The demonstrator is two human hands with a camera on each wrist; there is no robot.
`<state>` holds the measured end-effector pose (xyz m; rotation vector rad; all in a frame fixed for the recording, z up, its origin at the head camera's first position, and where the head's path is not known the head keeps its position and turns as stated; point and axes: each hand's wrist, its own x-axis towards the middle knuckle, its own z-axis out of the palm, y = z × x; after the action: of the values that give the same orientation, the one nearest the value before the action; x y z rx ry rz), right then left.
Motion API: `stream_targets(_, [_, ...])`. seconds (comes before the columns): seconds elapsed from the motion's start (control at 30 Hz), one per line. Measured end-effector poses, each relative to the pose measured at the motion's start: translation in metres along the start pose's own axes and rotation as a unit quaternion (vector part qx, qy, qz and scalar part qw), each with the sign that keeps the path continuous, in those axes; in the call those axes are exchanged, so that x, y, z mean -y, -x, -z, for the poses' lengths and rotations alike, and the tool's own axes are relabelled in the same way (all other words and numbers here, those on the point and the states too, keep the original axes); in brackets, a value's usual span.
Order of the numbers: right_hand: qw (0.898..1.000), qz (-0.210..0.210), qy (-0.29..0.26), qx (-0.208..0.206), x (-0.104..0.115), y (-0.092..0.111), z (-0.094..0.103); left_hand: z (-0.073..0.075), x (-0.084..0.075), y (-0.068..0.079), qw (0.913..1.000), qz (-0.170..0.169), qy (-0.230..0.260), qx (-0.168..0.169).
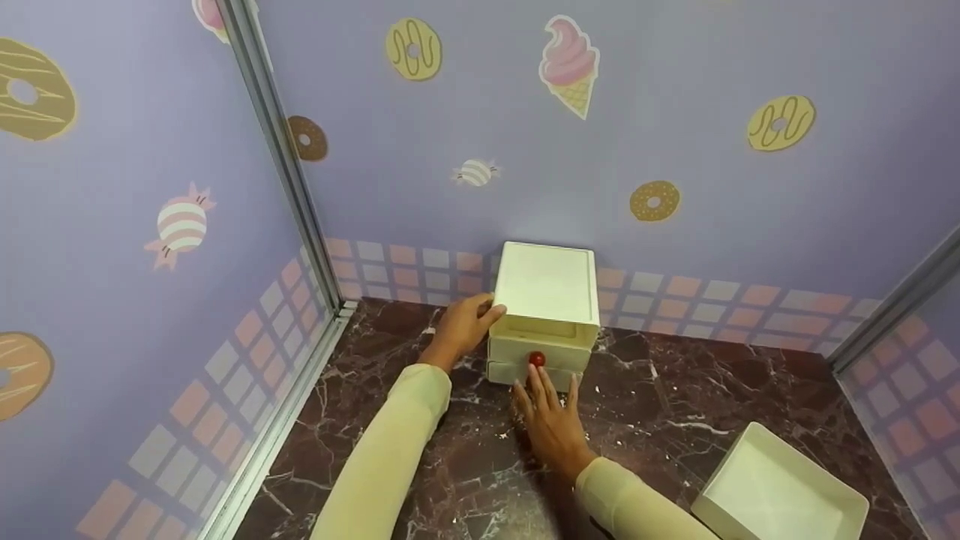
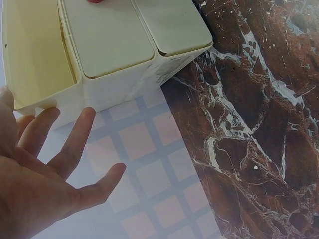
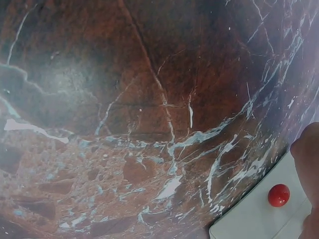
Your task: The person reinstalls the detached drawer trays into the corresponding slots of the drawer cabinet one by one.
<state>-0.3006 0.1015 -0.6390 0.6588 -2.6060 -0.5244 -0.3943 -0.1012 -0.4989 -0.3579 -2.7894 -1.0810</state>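
A small white drawer unit stands against the back wall, its top slot hollow and its lower drawer fronts flush. My left hand touches the unit's upper left edge, thumb at the front corner and fingers loosely spread along the side wall. A round red knob sits on the middle drawer front. Straight fingers of my right hand reach up to the knob and the lower front. In the right wrist view, the red knob shows beside part of that hand.
An open white drawer box lies on the dark marbled tabletop at the lower right. White crumbs are scattered near the unit's front. Patterned walls enclose the back and both sides, with a metal frame post at the left corner.
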Motion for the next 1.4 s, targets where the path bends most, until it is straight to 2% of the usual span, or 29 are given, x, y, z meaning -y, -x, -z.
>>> stream_targets(0.17, [1.0,0.0,-0.01,0.002,0.0,-0.002,0.002,0.001,0.001,0.0,1.0,0.004,-0.007,-0.004])
stream_targets(0.27, [0.999,0.008,-0.03,-0.011,-0.001,-0.002,0.003,0.001,0.002,0.001,0.9999,0.011,-0.007,-0.006])
stream_targets(0.33, [0.998,0.017,-0.042,-0.039,-0.001,-0.001,0.004,0.001,0.002,0.001,0.9999,0.012,0.0,-0.003])
stream_targets(0.4, [0.995,0.028,-0.051,-0.086,-0.001,0.001,0.006,0.001,0.003,0.002,0.9999,0.009,0.01,-0.001])
stream_targets(0.53, [0.982,0.07,-0.057,-0.168,-0.002,0.016,0.016,0.001,0.004,0.002,0.9997,0.011,0.02,-0.001])
stream_targets(0.6, [0.98,0.095,-0.06,-0.166,-0.003,0.029,0.024,0.001,0.004,0.002,0.9997,0.01,0.021,-0.001])
stream_targets(0.7, [0.98,0.125,-0.071,-0.135,-0.005,0.052,0.034,0.001,0.004,0.002,0.9998,0.006,0.017,-0.005])
stream_targets(0.83, [0.978,0.13,-0.115,-0.117,-0.014,0.084,0.043,-0.001,0.001,0.0,0.9999,0.002,0.01,-0.007])
stream_targets(0.97, [0.972,0.118,-0.14,-0.145,-0.031,0.114,0.045,-0.002,-0.001,-0.001,1.0,0.003,0.001,-0.006])
stream_targets(1.13, [0.972,0.077,-0.089,-0.203,-0.059,0.147,0.044,-0.004,-0.002,-0.002,0.9999,-0.005,0.0,-0.009])
stream_targets(1.3, [0.98,-0.026,-0.032,-0.196,-0.089,0.186,0.037,-0.005,-0.003,-0.001,1.0,-0.005,0.0,-0.003])
stream_targets(1.4, [0.976,-0.102,0.012,-0.19,-0.104,0.209,0.024,-0.005,-0.002,0.0,0.9999,0.008,-0.002,0.008])
